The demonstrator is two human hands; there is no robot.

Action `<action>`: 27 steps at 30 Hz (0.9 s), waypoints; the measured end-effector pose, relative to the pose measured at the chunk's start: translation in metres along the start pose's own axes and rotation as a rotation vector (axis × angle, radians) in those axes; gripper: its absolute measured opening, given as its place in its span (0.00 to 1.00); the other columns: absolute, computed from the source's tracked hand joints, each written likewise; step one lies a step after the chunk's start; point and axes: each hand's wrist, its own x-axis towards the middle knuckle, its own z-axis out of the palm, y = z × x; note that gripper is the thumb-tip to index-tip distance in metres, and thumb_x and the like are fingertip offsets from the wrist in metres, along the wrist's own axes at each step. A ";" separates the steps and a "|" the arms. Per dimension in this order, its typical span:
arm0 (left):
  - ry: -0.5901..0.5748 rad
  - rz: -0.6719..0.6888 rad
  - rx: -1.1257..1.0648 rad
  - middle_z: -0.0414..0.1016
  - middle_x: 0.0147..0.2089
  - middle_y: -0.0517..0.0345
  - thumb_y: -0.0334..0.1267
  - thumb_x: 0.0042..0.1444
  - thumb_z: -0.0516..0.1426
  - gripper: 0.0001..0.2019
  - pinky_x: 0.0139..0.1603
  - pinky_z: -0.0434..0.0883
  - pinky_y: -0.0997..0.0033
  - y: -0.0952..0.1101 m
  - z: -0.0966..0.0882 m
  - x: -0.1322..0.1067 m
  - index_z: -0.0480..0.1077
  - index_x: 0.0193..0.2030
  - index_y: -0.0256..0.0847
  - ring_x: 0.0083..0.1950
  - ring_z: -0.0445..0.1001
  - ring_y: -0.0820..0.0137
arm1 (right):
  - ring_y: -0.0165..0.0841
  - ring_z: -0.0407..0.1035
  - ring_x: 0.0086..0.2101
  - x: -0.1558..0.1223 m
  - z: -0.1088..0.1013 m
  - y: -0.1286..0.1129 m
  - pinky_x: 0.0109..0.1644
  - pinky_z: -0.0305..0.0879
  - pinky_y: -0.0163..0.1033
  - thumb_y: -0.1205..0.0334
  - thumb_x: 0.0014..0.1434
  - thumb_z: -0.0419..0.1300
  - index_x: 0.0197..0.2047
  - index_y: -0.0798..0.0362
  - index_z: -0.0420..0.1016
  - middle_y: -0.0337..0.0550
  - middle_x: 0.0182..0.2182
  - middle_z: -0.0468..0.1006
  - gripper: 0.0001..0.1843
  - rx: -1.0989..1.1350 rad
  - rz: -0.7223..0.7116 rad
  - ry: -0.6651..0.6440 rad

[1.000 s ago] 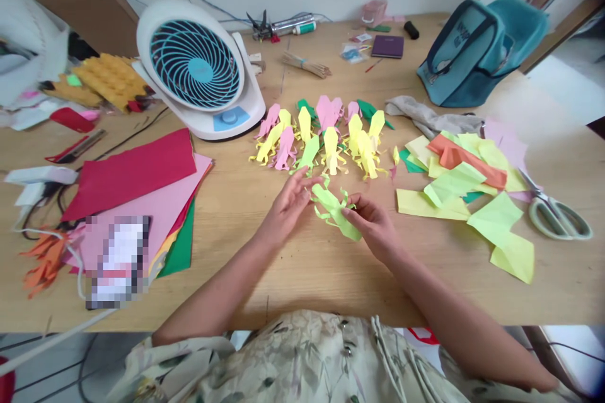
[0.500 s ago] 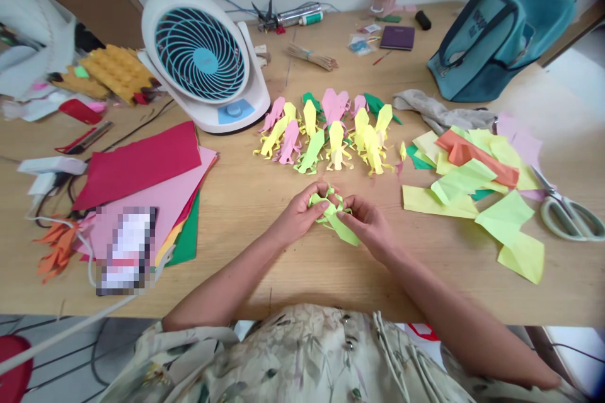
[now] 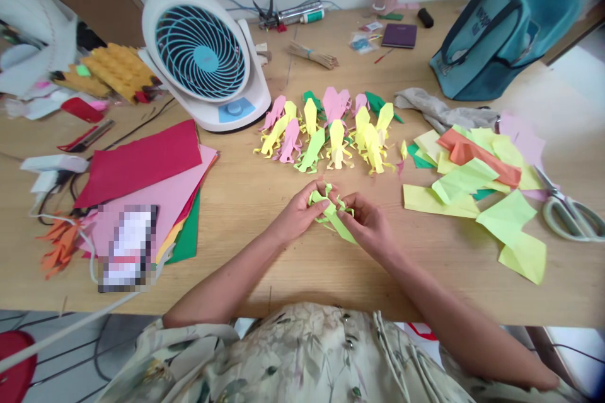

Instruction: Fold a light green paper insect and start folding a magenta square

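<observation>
Between my hands, above the near part of the table, is a light green folded paper figure point(image 3: 336, 221) with thin curled strips at its far end. My left hand point(image 3: 305, 209) pinches its left side. My right hand point(image 3: 367, 221) grips it from the right, thumb on the body and fingers at a strip. Fingers hide part of the paper. Just beyond stand several finished-looking paper figures with curled legs, among them a yellow one point(image 3: 337, 141), a light green one point(image 3: 312, 150) and a pink one point(image 3: 289, 138).
At left are a white fan point(image 3: 201, 50), stacked coloured paper point(image 3: 142, 170) and a phone point(image 3: 130, 245). Loose paper scraps point(image 3: 466, 179) and scissors point(image 3: 570, 211) lie at right. A teal bag point(image 3: 486, 44), a grey cloth point(image 3: 439, 112) and a bundle of sticks point(image 3: 312, 55) are farther back.
The fingers of my right hand have shifted slightly at the curled strips, and the green paper figure has turned a little. Both hands keep their hold on it.
</observation>
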 end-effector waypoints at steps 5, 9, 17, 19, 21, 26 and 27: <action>0.001 -0.002 0.036 0.70 0.44 0.58 0.46 0.61 0.61 0.15 0.38 0.67 0.77 0.001 0.003 -0.002 0.68 0.50 0.42 0.38 0.69 0.74 | 0.27 0.56 0.22 0.002 -0.001 0.003 0.23 0.50 0.35 0.43 0.56 0.66 0.36 0.49 0.69 0.35 0.23 0.66 0.19 -0.001 0.003 0.000; -0.041 0.011 0.026 0.70 0.43 0.58 0.45 0.61 0.60 0.15 0.39 0.67 0.77 0.001 0.003 -0.002 0.68 0.51 0.43 0.38 0.69 0.74 | 0.27 0.58 0.22 0.003 -0.001 0.003 0.24 0.51 0.34 0.43 0.54 0.68 0.37 0.48 0.68 0.34 0.24 0.68 0.21 0.075 0.062 -0.028; 0.066 0.010 -0.115 0.71 0.41 0.60 0.42 0.60 0.61 0.14 0.41 0.67 0.75 -0.003 0.001 0.002 0.67 0.50 0.42 0.38 0.69 0.75 | 0.29 0.67 0.27 0.004 -0.004 -0.008 0.28 0.60 0.34 0.45 0.50 0.71 0.41 0.50 0.70 0.37 0.31 0.75 0.23 0.184 0.162 -0.106; 0.072 0.004 -0.148 0.71 0.41 0.60 0.42 0.60 0.61 0.14 0.41 0.67 0.75 -0.002 0.002 0.002 0.66 0.49 0.42 0.38 0.69 0.74 | 0.28 0.68 0.27 0.005 -0.003 -0.006 0.29 0.61 0.34 0.45 0.48 0.72 0.40 0.50 0.70 0.37 0.31 0.76 0.24 0.209 0.162 -0.091; 0.061 -0.002 -0.152 0.71 0.42 0.60 0.42 0.60 0.60 0.13 0.42 0.67 0.74 -0.002 0.003 0.001 0.66 0.48 0.41 0.39 0.69 0.74 | 0.28 0.67 0.27 0.005 -0.002 -0.003 0.29 0.61 0.34 0.45 0.48 0.73 0.40 0.51 0.70 0.37 0.30 0.76 0.25 0.219 0.155 -0.077; 0.063 -0.009 -0.109 0.71 0.42 0.60 0.42 0.60 0.60 0.12 0.44 0.67 0.73 -0.003 0.004 0.000 0.67 0.48 0.41 0.40 0.70 0.73 | 0.28 0.68 0.26 0.005 -0.002 0.000 0.29 0.60 0.33 0.45 0.49 0.72 0.41 0.51 0.70 0.37 0.28 0.76 0.25 0.205 0.157 -0.094; 0.082 -0.012 -0.123 0.72 0.42 0.60 0.42 0.60 0.61 0.12 0.44 0.67 0.73 -0.002 0.003 0.001 0.67 0.48 0.42 0.40 0.70 0.73 | 0.28 0.68 0.27 0.005 -0.003 0.000 0.29 0.61 0.33 0.45 0.49 0.72 0.42 0.51 0.70 0.37 0.29 0.77 0.25 0.198 0.165 -0.102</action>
